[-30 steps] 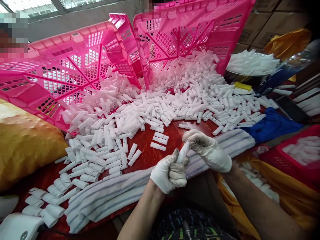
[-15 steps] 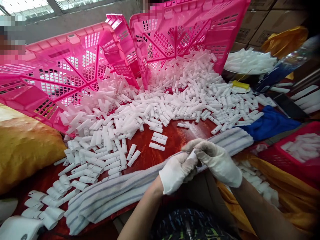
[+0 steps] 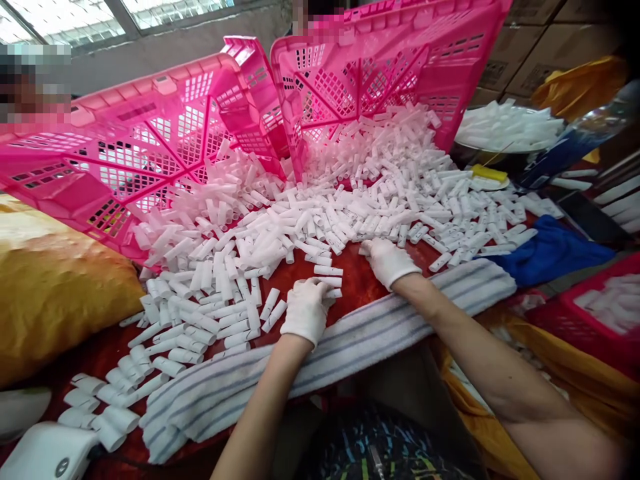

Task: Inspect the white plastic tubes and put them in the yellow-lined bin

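Observation:
Many small white tubes (image 3: pixel 320 220) lie heaped on the red table (image 3: pixel 285 275), some with dark marks. My left hand (image 3: pixel 307 310), in a white glove, is at the small row of tubes near the middle, its fingers closed on the end of one tube (image 3: pixel 334 293). To the right, my right hand (image 3: pixel 387 262), also gloved, reaches to the near edge of the heap, its fingertips together on a single tube (image 3: pixel 363 249). A striped towel (image 3: pixel 350 347) lies along the table's front edge, below both hands.
Two tipped pink baskets (image 3: pixel 200 127) stand behind the heap. A yellow sack (image 3: pixel 60 293) is at the left, a white device (image 3: pixel 47 453) at the lower left. On the right are a blue cloth (image 3: pixel 560 250), a bowl of white pieces (image 3: pixel 510 127) and a red basket (image 3: pixel 565 320).
My hands were together above the towel's right part around a small white piece. They have separated and reached forward to the tubes, the left one moving left. The view has shifted slightly.

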Tool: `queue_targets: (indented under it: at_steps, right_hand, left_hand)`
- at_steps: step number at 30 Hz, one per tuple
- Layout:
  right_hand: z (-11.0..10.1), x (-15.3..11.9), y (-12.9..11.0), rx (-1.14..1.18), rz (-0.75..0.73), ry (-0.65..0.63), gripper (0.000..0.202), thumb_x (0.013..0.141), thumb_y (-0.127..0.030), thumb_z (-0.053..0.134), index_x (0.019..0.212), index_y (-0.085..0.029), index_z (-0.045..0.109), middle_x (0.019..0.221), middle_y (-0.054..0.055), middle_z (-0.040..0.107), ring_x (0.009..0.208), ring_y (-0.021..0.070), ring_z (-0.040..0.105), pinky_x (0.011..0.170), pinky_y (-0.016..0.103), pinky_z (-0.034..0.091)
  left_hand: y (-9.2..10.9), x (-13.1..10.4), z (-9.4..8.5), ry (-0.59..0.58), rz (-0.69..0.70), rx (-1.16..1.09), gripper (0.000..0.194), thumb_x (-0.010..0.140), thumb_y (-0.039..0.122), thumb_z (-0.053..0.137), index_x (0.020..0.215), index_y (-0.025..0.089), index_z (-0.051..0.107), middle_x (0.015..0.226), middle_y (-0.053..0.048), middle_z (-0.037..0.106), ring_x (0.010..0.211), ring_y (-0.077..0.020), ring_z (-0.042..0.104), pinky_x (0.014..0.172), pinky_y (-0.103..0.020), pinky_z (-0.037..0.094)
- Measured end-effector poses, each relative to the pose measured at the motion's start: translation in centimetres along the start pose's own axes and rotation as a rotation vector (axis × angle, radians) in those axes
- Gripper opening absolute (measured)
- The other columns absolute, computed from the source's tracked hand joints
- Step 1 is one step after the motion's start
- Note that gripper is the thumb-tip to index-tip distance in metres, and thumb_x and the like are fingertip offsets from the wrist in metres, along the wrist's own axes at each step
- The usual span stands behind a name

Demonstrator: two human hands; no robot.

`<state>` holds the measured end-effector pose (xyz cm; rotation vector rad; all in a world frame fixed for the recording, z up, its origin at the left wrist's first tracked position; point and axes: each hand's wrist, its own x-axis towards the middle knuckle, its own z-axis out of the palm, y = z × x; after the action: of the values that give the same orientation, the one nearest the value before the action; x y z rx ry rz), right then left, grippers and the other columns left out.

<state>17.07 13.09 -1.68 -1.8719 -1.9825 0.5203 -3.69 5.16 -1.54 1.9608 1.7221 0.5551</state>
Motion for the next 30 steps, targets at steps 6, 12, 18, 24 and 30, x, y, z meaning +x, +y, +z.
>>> queue_targets:
  at_steps: [6,12,18,24,30]
  right_hand:
    - [-0.7,-2.8,-2.0,0.910,-0.001,0.064,0.035,0.074,-0.033,0.067,0.105,-0.025,0.053,0.071,-0.004,0.058,0.055,0.0120,0.054,0.051,0.025,0.043]
    - [-2.0,-5.5,-4.7,1.436,0.147,0.032,0.044,0.059,-0.031,0.081,0.083,-0.024,0.044,0.063,-0.010,0.054,0.042,0.0066,0.045,0.039,0.021,0.035]
    - [-1.5,-6.1,-4.5,1.260,0.125,0.023,0.036,0.065,-0.044,0.078,0.080,-0.020,0.057,0.062,-0.006,0.055,0.051,0.0076,0.047,0.047,0.023,0.041]
    - [-1.6,-6.8,-4.3,1.221,0.147,-0.100,0.042,0.059,-0.051,0.080,0.080,-0.018,0.064,0.063,-0.004,0.060,0.052,0.0077,0.047,0.049,0.024,0.041]
    - [-1.8,-6.6,-4.9,1.192,0.262,-0.070,0.040,0.060,-0.053,0.078,0.070,-0.017,0.062,0.048,-0.006,0.049,0.043,0.0067,0.038,0.040,0.023,0.030]
  left_hand:
    - [1.1,-1.6,1.3,0.038,-0.093,-0.597,0.029,0.092,0.038,0.049,0.112,0.018,0.056,0.095,-0.005,0.068,0.076,-0.0134,0.063,0.074,-0.027,0.050]
    - [3.9,-2.5,2.1,0.039,-0.093,-0.584,0.019,0.088,0.033,0.056,0.100,0.018,0.062,0.089,-0.003,0.066,0.079,-0.0142,0.060,0.075,-0.025,0.047]
    - [4.4,-3.2,1.9,0.249,-0.022,-0.335,0.022,0.088,0.030,0.057,0.105,0.018,0.065,0.094,-0.008,0.069,0.086,-0.0196,0.065,0.083,-0.031,0.050]
    - [3.9,-3.3,2.1,0.295,0.065,-0.256,0.028,0.089,0.024,0.054,0.116,0.017,0.062,0.105,-0.011,0.070,0.095,-0.0213,0.066,0.088,-0.032,0.051]
    - [4.0,-3.1,2.3,0.360,0.070,-0.216,0.029,0.088,0.027,0.053,0.113,0.016,0.064,0.100,-0.014,0.070,0.089,-0.0236,0.065,0.084,-0.036,0.050]
